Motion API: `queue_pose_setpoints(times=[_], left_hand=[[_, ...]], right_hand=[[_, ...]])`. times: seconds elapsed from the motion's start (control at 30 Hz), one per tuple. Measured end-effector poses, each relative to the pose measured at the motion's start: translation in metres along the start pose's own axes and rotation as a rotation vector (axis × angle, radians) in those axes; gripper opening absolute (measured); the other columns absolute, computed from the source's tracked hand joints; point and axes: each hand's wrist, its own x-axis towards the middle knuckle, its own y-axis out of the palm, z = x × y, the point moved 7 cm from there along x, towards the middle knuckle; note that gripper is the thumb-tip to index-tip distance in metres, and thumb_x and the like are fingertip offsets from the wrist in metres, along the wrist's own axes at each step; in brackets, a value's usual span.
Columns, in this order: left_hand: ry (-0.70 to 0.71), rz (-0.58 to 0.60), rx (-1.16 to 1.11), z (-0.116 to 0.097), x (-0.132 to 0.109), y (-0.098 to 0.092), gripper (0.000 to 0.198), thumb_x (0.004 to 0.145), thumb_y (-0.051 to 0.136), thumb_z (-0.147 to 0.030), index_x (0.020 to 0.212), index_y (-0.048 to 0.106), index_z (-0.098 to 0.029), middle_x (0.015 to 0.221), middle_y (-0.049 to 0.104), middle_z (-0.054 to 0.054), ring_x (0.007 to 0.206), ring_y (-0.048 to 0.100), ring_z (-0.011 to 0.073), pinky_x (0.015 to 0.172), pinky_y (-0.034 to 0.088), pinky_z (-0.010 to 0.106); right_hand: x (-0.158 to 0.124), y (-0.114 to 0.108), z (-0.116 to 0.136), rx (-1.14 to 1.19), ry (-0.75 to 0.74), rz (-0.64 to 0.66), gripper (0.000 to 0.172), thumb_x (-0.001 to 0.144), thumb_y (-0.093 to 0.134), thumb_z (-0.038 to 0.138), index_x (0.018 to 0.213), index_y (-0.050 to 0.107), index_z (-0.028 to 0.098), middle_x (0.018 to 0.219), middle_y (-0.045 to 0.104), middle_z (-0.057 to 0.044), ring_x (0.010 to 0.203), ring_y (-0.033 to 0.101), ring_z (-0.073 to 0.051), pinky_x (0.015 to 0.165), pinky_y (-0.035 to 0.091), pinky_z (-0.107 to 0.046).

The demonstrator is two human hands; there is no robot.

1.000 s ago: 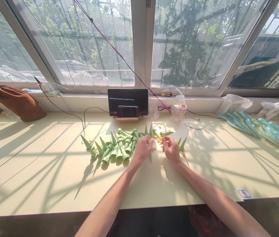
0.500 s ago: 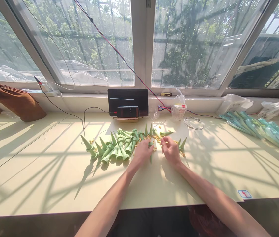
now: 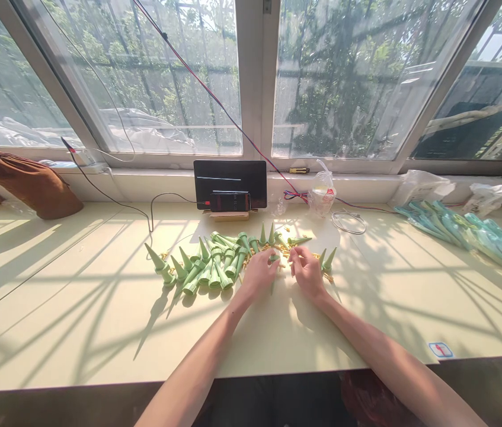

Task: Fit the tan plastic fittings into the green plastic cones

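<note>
My left hand (image 3: 261, 271) is closed around a green plastic spike (image 3: 274, 258), most of which my fingers cover. To its right, my right hand (image 3: 306, 265) has its thumb and fingers pinched together; whatever is between them is too small to make out. Small yellow-orange pieces (image 3: 285, 251) lie on the table between and behind my hands. Left of my left hand is a heap of green cone-shaped spikes (image 3: 215, 261), some lying, some upright. Two green spikes (image 3: 329, 260) stand just right of my right hand.
A black tablet (image 3: 230, 178) leans at the back with a smaller dark device before it. A plastic-wrapped cup (image 3: 322, 198) and a coiled cable (image 3: 348, 223) lie behind right. Bagged teal items (image 3: 464, 234) sit far right, a brown drawstring bag (image 3: 32, 184) far left.
My left hand has turned slightly and the green spike in it has tilted, its pointed end less visible below the hand. My right hand stays almost in place.
</note>
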Motion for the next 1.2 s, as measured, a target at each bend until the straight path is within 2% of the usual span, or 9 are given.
queue_pose_setpoints(times=[0.3, 0.53, 0.7, 0.9, 1.2], left_hand=[[-0.001, -0.033, -0.179, -0.004, 0.002, -0.003, 0.017, 0.092, 0.05, -0.029, 0.103, 0.059, -0.02, 0.087, 0.068, 0.004, 0.067, 0.064, 0.0174, 0.067, 0.049, 0.029], [-0.075, -0.01, -0.406, -0.003, 0.003, -0.005, 0.023, 0.091, 0.052, -0.034, 0.108, 0.057, -0.019, 0.095, 0.068, 0.006, 0.047, 0.058, 0.0099, 0.05, 0.048, 0.025], [-0.127, -0.055, -0.568, -0.002, 0.004, -0.009, 0.029, 0.089, 0.057, -0.041, 0.108, 0.056, -0.019, 0.102, 0.064, 0.008, 0.055, 0.065, 0.0117, 0.041, 0.044, 0.02], [-0.166, -0.046, -0.743, -0.004, 0.004, -0.009, 0.034, 0.087, 0.062, -0.044, 0.105, 0.055, -0.017, 0.093, 0.059, 0.006, 0.053, 0.064, 0.0115, 0.038, 0.044, 0.02], [-0.185, -0.031, -0.783, -0.002, 0.004, -0.007, 0.042, 0.082, 0.067, -0.047, 0.108, 0.055, -0.017, 0.089, 0.06, 0.004, 0.053, 0.062, 0.0105, 0.039, 0.042, 0.019]], right_hand=[[-0.001, 0.0, 0.005, -0.01, -0.003, -0.003, 0.036, 0.095, 0.05, 0.054, 0.089, 0.057, 0.02, 0.071, 0.058, 0.0, 0.048, 0.052, -0.012, 0.046, 0.043, -0.026], [0.0, 0.0, 0.005, -0.012, 0.0, -0.006, 0.036, 0.094, 0.052, 0.054, 0.093, 0.059, 0.019, 0.076, 0.062, -0.002, 0.049, 0.053, -0.013, 0.046, 0.044, -0.026], [-0.001, -0.002, 0.006, -0.016, -0.014, -0.038, 0.036, 0.094, 0.052, 0.054, 0.095, 0.06, 0.018, 0.085, 0.065, -0.005, 0.051, 0.054, -0.012, 0.047, 0.044, -0.026], [-0.001, -0.006, 0.01, -0.035, -0.035, -0.072, 0.031, 0.095, 0.052, 0.049, 0.096, 0.059, 0.019, 0.085, 0.062, -0.004, 0.052, 0.055, -0.012, 0.048, 0.045, -0.027], [-0.002, -0.005, 0.011, -0.029, -0.036, -0.068, 0.029, 0.094, 0.052, 0.047, 0.097, 0.059, 0.019, 0.086, 0.062, -0.004, 0.053, 0.056, -0.012, 0.048, 0.045, -0.027]])
